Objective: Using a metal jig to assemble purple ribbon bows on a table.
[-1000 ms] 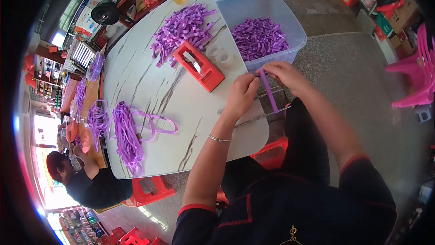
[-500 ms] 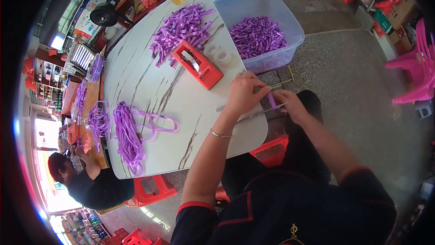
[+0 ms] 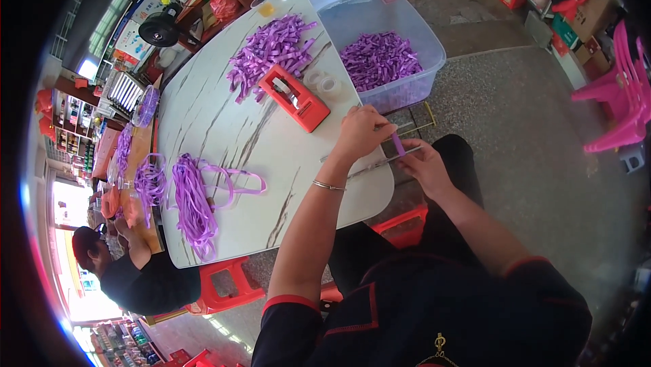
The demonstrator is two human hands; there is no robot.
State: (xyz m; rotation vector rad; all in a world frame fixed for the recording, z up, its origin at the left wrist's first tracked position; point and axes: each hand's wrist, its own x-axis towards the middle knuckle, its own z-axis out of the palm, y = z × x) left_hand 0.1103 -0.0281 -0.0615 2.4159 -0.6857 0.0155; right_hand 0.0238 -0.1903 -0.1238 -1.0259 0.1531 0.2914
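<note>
Just off the right edge of the marble-patterned table (image 3: 264, 163), a short purple ribbon (image 3: 398, 144) stretches between my two hands. My left hand (image 3: 365, 132) pinches its upper end with closed fingers. The lower end meets a thin metal rod (image 3: 371, 166), where my right hand (image 3: 426, 167) has its fingers closed around rod and ribbon. Part of a second thin rod shows behind my left wrist. On the table, a red tape dispenser (image 3: 295, 99) stands beyond my left hand, with clear tape rolls (image 3: 329, 86) beside it.
Purple ribbon pieces (image 3: 271, 51) are heaped at the table's far end, and long ribbons (image 3: 193, 204) lie at the left. A clear plastic bin (image 3: 434, 68) of purple pieces stands beyond my hands. A person (image 3: 146, 275) sits at the left; a red stool (image 3: 407, 224) is below.
The whole view has shifted slightly. My right hand has come a little closer to the left one, its fingers now nearer the ribbon's lower end. The left hand keeps its pinch.
</note>
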